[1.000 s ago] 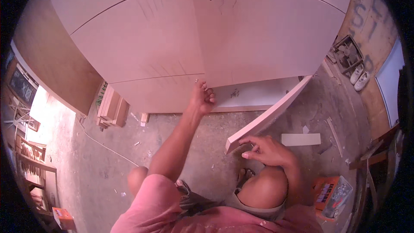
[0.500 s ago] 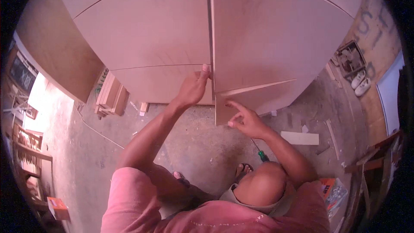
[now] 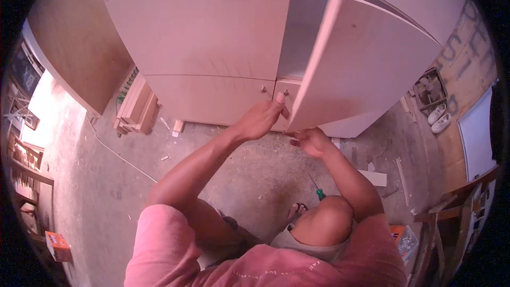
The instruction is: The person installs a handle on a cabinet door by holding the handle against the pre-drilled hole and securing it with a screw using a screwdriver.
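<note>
A pale cabinet (image 3: 212,26) stands in front of me. Its upper right door (image 3: 366,69) is swung open toward me, with the dim inside (image 3: 297,32) showing behind it. My left hand (image 3: 263,117) curls around the door's lower near corner. Just below that corner, my right hand (image 3: 311,141) holds the door's bottom edge with bent fingers. Two small round knobs (image 3: 262,89) sit on the lower fronts, just behind my left hand. I crouch with one knee (image 3: 324,218) raised.
A green-handled screwdriver (image 3: 319,191) lies on the concrete floor by my foot. Stacked wood strips (image 3: 135,109) lean at the cabinet's left foot. Offcuts (image 3: 374,178), a box of screws (image 3: 404,239), white shoes (image 3: 438,117) and an orange box (image 3: 58,244) lie around.
The right-hand door has swung from nearly shut to wide open toward me. Both hands have come together at its lower corner.
</note>
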